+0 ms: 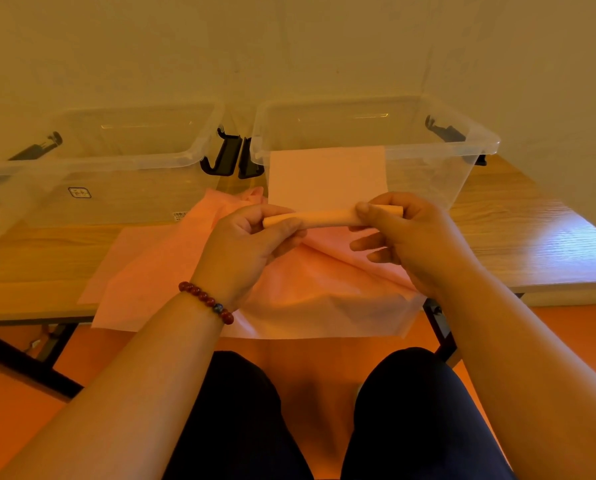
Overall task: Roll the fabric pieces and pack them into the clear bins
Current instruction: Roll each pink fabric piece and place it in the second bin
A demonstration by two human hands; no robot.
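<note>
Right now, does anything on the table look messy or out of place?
Yes. The pink fabric pile lies rumpled and skewed on the table, its near edge hanging past the front edge. Nothing looks torn or spilled. The fabric roll pinched by the left hand and right hand looks even.

Left bin [123, 161], upper left, and right bin [428, 174], upper centre-right: tops open, you can enter from above. Black latches [232, 157] fill the gap between them. Sheet [327, 174] rising from the roll [327, 216] pinched in your left hand [244, 237] and right hand [407, 233] screens the right bin's near wall. Fabric pile [289, 289] covers the table [531, 237] at centre frame; bare wood lies free at right.
</note>
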